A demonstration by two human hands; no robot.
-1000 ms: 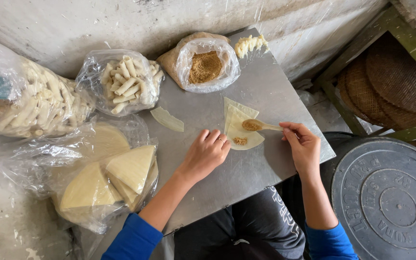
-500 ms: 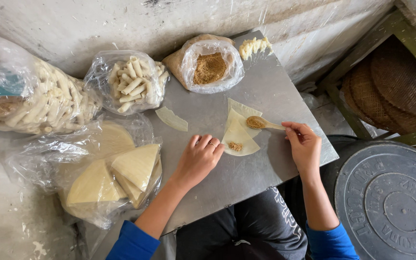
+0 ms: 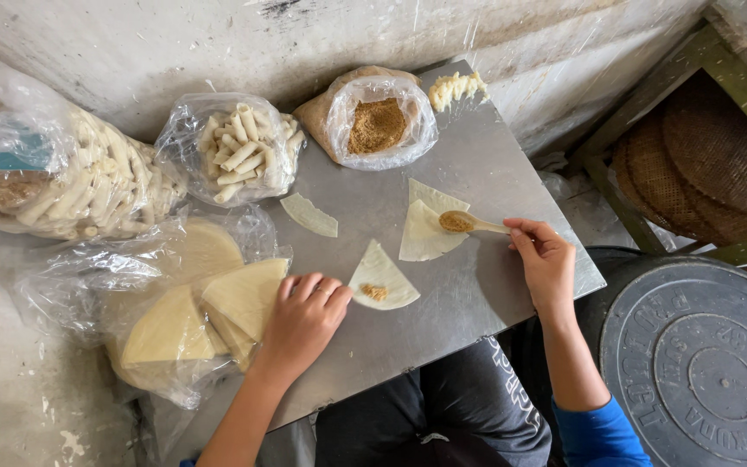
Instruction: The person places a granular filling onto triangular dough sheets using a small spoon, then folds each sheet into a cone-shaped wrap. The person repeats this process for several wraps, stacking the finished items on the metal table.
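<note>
The filled wrapper (image 3: 382, 278) is now sliding lower-centre under the left hand (image 3: 304, 318), apparently flat and ungripping, while the right hand (image 3: 546, 259) is pinching the spoon (image 3: 469, 223), best kept level.

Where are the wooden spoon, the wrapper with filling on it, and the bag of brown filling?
wooden spoon (image 3: 469, 223), head view, on its neck beside the bowl.
wrapper with filling (image 3: 384, 278), head view, on bare dough.
bag of brown filling (image 3: 377, 126), head view, on the filling.
</note>
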